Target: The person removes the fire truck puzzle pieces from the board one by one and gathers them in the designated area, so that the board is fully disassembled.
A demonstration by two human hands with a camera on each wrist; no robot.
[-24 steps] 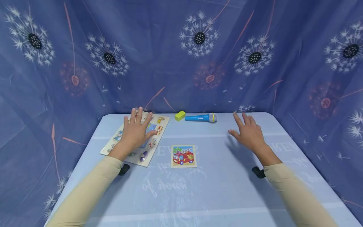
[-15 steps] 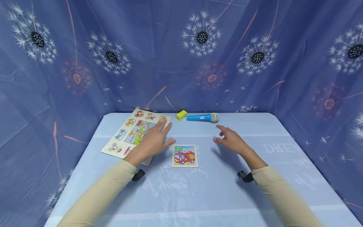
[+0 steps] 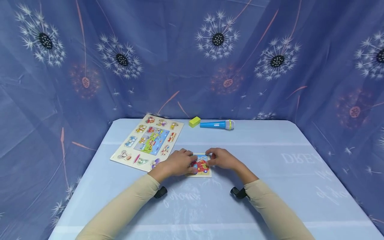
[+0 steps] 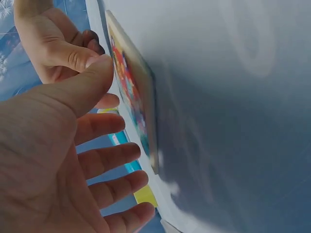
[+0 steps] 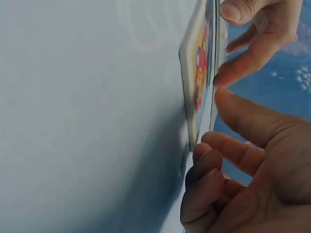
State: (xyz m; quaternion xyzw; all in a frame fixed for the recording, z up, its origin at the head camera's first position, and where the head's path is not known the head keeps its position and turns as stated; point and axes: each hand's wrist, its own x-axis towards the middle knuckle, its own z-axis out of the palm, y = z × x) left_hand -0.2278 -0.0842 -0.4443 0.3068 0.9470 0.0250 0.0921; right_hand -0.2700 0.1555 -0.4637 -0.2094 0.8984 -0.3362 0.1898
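Observation:
A small square fire-truck puzzle (image 3: 201,165) lies flat on the table between my two hands. My left hand (image 3: 179,162) covers its left side, fingers spread and gently bent over the picture. In the left wrist view the thumb (image 4: 95,77) and fingertips hover close along the face of the puzzle (image 4: 127,87), not closed round it. From the other side my right hand (image 3: 224,158) reaches its right edge. Its thumb (image 5: 238,109) and index finger stand apart at the puzzle's corner in the right wrist view, and the remaining fingers curl loosely. Neither hand grips the puzzle.
A larger peg puzzle board (image 3: 127,154) with vehicle pieces lies at the left, close to my left hand. Along the back edge are a yellow-green block (image 3: 194,121) and a blue toy microphone (image 3: 216,125). A blue dandelion-print curtain (image 3: 168,60) rises behind the table.
My left hand has moved right from over the peg board, and my right hand has moved left and nearer. Both have come down to the fire-truck puzzle, which lies in place.

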